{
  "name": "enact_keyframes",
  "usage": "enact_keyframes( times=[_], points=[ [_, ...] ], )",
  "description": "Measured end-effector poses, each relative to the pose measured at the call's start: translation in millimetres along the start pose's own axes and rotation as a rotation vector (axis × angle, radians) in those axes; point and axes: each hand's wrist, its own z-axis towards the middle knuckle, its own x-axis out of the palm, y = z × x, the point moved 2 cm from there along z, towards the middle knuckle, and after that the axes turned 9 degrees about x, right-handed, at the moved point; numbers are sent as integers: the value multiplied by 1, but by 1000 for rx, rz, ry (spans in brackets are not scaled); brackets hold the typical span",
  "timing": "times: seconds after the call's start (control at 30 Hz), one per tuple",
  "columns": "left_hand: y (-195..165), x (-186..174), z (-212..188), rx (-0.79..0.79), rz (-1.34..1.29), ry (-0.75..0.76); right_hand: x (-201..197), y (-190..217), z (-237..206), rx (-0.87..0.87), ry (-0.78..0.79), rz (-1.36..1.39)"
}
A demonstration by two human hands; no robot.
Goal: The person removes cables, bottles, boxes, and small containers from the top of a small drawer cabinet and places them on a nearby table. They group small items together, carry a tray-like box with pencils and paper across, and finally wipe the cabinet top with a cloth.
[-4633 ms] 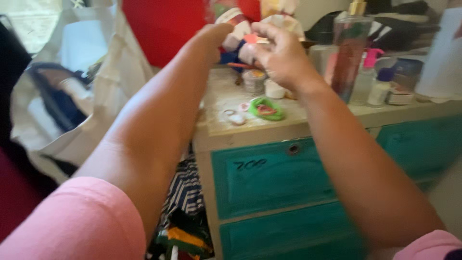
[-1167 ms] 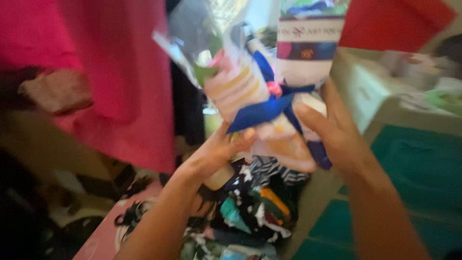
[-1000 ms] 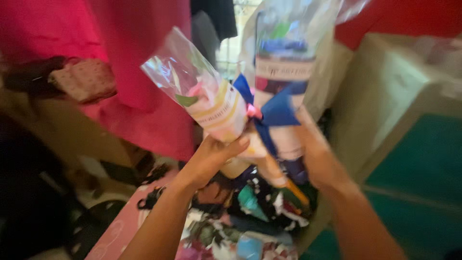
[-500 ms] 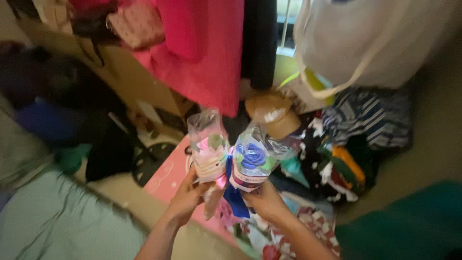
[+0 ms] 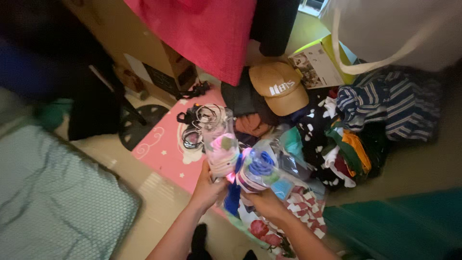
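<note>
View dropped floorward; both hands' fingers closed on wrapped bundles; pink mat, clothes pile below.

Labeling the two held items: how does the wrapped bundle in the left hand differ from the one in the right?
The left hand holds the pink-topped bundle fairly upright, its clear wrap rising tall; the right hand holds the blue-topped bundle tilted toward the camera. The pink-topped bundle shows pale stripes, the blue-topped bundle darker bands. Both are wrapped in clear plastic, with blue ribbon between them.
</note>
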Motion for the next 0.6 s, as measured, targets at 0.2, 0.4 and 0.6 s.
enact_keyframes(
  times=[0.2, 0.4, 0.6],
  points=[
    [35, -15, 33, 42, 215, 87, -6, -15, 13, 114, -145, -98],
    [62, -46, 92, 41, -184, 315, 19, -18, 57, -129, -368, -96],
    [51, -99, 125, 158, 55, 528, 59, -15, 85, 124, -369, -207]
  ],
)
